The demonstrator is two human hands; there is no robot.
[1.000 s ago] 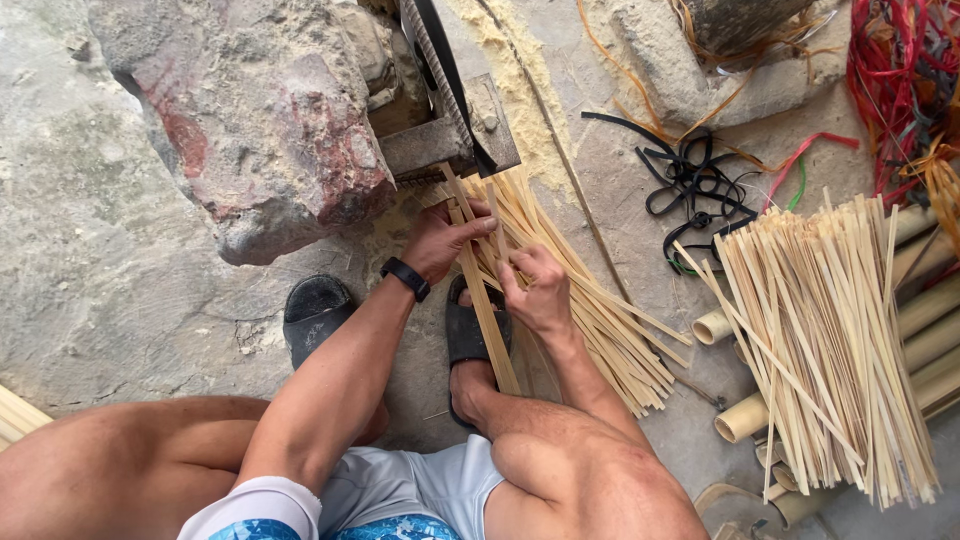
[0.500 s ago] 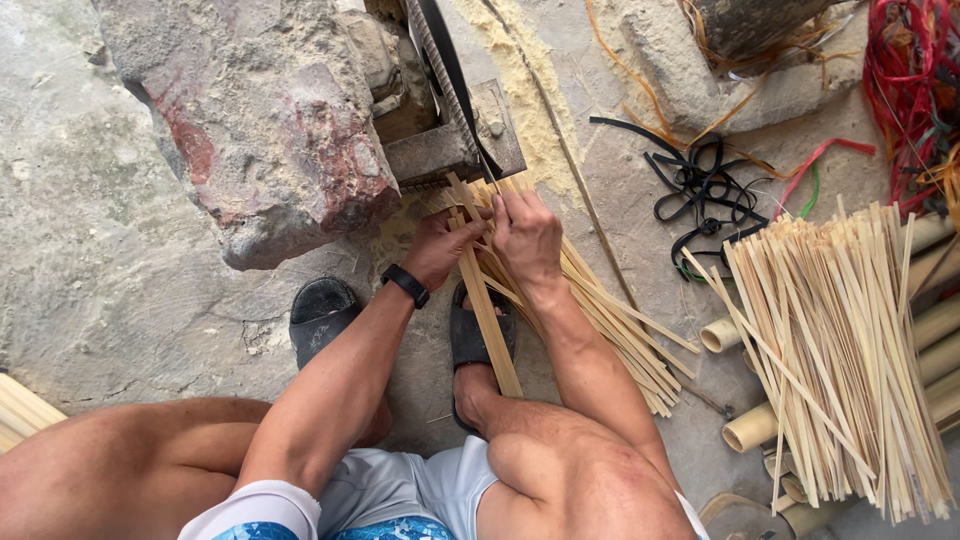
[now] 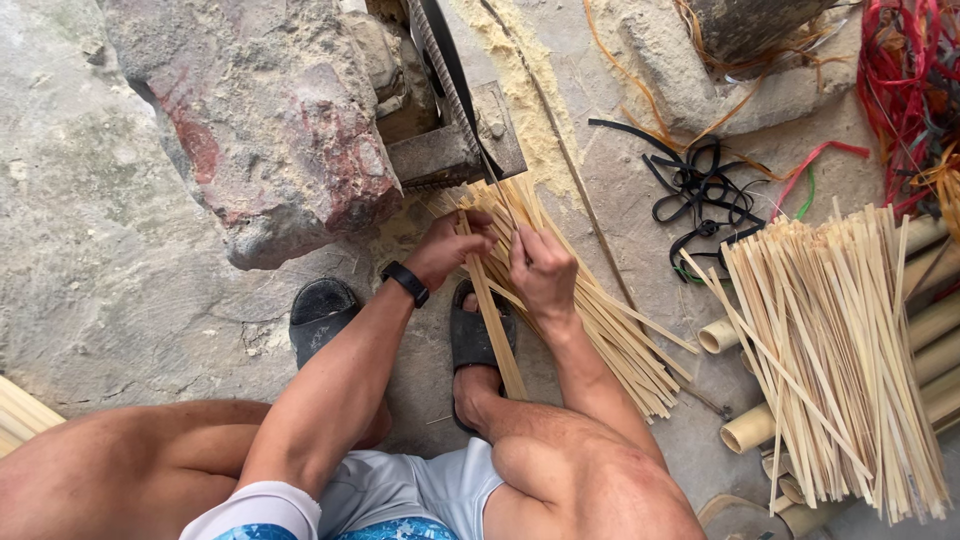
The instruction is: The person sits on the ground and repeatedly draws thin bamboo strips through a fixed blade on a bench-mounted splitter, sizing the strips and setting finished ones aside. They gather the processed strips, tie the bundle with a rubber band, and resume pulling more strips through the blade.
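Bamboo strip (image 3: 492, 310), top hidden by left hand (image 3: 450, 248)

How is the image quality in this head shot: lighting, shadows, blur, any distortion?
Head view: soft, even daylight with no glare; faint shadows only under the rock. Both the left hand and right hand are sharp on the bamboo strips. Wide-angle stretch shows at the edges, where the strip bundle splays outward.
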